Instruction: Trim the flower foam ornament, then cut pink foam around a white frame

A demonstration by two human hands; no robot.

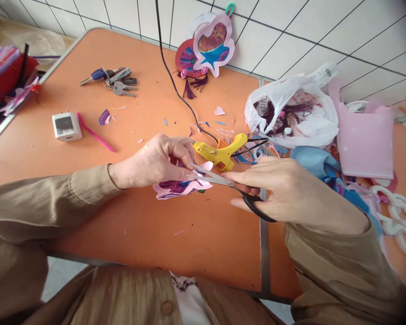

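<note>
My left hand (159,161) pinches a piece of pink-edged fabric (169,188) with purple and blue patterning. In my right hand (277,183) is a pair of scissors (223,180) with black handles, its blades parted and pointing left at the fabric's edge by my left fingertips. Just beyond both hands lies a yellow hot glue gun (219,152), its nozzle toward my left hand. Part of the fabric is hidden behind my fingers and the blades.
Keys (117,81), a white charger (66,126) and a pink strip (96,133) lie on the left. Tasselled ornaments (211,43) lean on the tiled wall. To the right are a white plastic bag (260,110), pink sheets (365,140) and fabric scraps (314,162). A black cord (162,49) crosses the table.
</note>
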